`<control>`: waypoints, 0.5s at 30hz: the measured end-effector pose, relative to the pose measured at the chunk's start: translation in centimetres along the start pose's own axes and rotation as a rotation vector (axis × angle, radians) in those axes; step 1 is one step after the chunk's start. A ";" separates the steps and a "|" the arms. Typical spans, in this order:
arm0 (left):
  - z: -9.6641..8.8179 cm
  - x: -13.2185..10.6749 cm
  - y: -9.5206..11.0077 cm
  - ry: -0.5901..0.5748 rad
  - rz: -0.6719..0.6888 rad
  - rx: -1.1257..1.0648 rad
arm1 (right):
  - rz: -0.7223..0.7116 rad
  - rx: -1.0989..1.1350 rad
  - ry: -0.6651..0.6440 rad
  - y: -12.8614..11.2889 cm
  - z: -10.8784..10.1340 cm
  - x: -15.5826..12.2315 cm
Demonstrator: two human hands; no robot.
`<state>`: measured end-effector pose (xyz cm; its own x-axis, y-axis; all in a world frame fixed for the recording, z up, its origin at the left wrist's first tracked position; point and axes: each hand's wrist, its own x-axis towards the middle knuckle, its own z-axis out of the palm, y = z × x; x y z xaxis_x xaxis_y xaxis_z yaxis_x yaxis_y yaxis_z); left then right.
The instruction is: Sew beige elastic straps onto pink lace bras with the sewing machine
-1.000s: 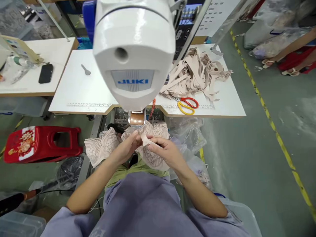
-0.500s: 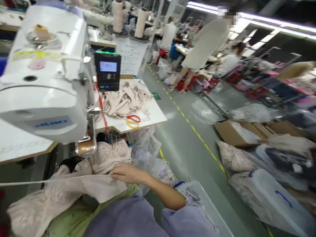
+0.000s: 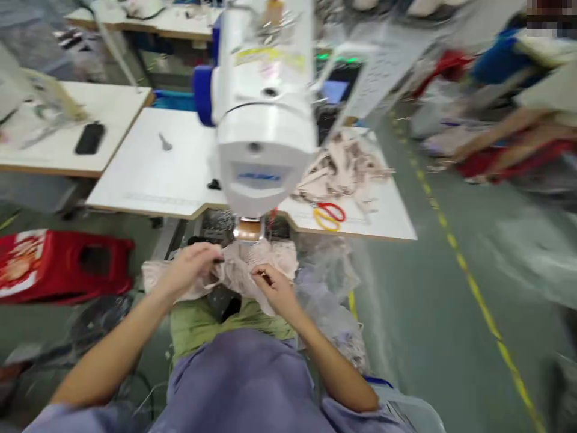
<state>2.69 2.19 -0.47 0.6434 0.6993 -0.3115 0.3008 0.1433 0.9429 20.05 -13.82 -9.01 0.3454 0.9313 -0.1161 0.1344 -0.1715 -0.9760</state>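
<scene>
Beige lace bras (image 3: pixel 238 270) lie bunched across my lap, below the head of a white sewing machine (image 3: pixel 270 135). My right hand (image 3: pixel 278 293) has thumb and forefinger pinched on the near right edge of the beige bra fabric. To the left, my left hand (image 3: pixel 193 267) is raised slightly over the fabric, its fingers closed together. A small dark spot shows at its fingertips, and what it holds is blurred. A thin beige strap loops just below that hand.
Red-and-yellow scissors (image 3: pixel 331 215) lie on the white table (image 3: pixel 157 174) beside a heap of beige straps (image 3: pixel 345 165). A red plastic stool (image 3: pixel 108 264) is at left. Plastic bags (image 3: pixel 324 300) hang right of my lap; a co-worker's legs (image 3: pixel 509 141) show at far right.
My view has swung left, centring the machine. My left hand has come into view. The long pale strip under my right hand is no longer stretched out, and that hand now pinches bra fabric.
</scene>
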 end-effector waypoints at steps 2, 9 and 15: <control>0.6 -1.8 -1.3 -0.108 -0.064 0.056 | 0.003 0.030 -0.102 -1.2 -0.1 0.4; 3.9 -2.2 -0.8 -0.291 0.102 0.312 | -0.017 -0.136 -0.216 -4.9 -1.7 0.7; 4.2 -1.5 -2.9 -0.338 0.225 0.455 | -0.115 -0.406 -0.413 -4.8 -3.7 1.4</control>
<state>3.79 -2.25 -3.27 0.8917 0.4055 -0.2010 0.3540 -0.3484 0.8680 23.36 -12.90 -3.84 -0.0722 0.9852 -0.1557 0.5228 -0.0956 -0.8471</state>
